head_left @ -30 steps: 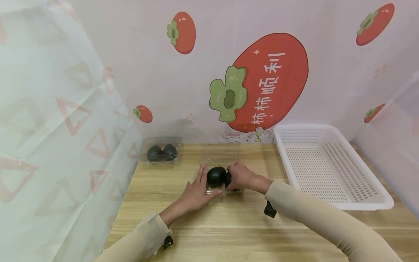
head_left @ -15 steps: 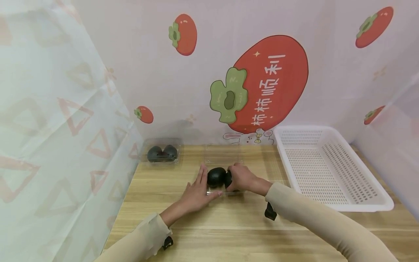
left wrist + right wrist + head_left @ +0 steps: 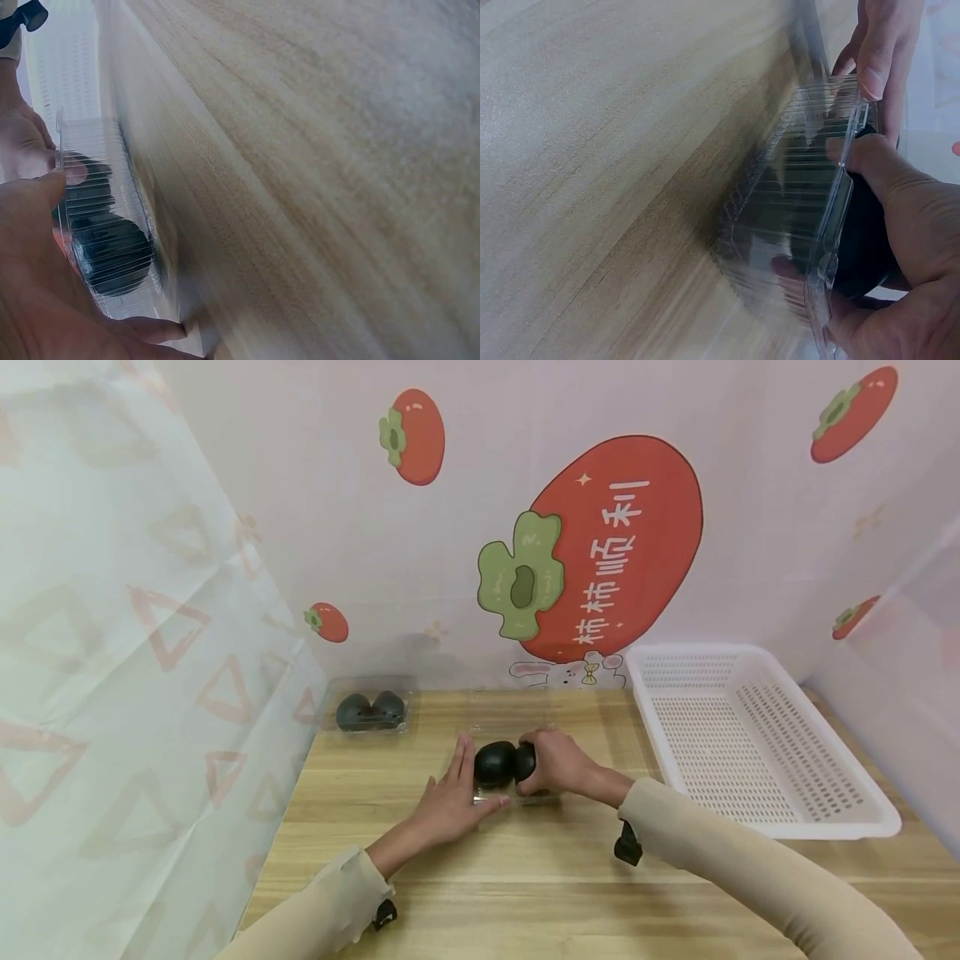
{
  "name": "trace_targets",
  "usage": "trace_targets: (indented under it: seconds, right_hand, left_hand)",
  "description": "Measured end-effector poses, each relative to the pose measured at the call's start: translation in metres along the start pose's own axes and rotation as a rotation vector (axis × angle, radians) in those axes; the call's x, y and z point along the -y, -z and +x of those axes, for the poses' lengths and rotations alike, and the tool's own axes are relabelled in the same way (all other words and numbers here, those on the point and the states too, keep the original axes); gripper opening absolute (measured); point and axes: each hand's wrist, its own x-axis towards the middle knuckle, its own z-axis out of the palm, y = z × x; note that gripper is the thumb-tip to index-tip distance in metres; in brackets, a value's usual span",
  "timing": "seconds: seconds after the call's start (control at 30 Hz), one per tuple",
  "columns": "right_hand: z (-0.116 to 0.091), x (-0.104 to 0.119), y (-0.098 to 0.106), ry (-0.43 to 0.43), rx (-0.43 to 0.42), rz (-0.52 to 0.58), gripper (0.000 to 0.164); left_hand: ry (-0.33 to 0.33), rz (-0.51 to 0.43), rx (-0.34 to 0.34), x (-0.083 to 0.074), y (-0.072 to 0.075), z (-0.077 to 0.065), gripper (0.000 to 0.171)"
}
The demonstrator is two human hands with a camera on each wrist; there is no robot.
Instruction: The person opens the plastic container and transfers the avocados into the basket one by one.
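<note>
I have my right grip [image 3: 557, 763] pinching a dark, rounded object [image 3: 525, 762] inside a clear, ribbed plastic box [image 3: 739, 247]; just left, my spread left grip [image 3: 452, 803] touches the box.

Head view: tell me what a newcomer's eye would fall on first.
Probably the large red persimmon print on the backdrop, right of centre. Next, perhaps, the white basket on the right of the table. Then the dark rounded objects in the clear container mid-table: the right grip holds one, and the left grip rests at the container's left side.
</note>
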Motion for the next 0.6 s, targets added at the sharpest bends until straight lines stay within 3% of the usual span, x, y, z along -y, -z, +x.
trace_targets:
  seconds: [0.3,0.6]
  right_hand:
    - [-0.0038,-0.0010,0.0068,0.076,-0.053,0.006,0.074]
    - [-0.0090,-0.0019,0.0102,0.088,-0.076,0.022,0.076]
  left_hand:
    - [-0.002,0.012,-0.011,-0.0006,0.0019,0.0007,0.110]
    - [-0.006,0.015,0.007,0.0018,0.0000,0.0012,0.112]
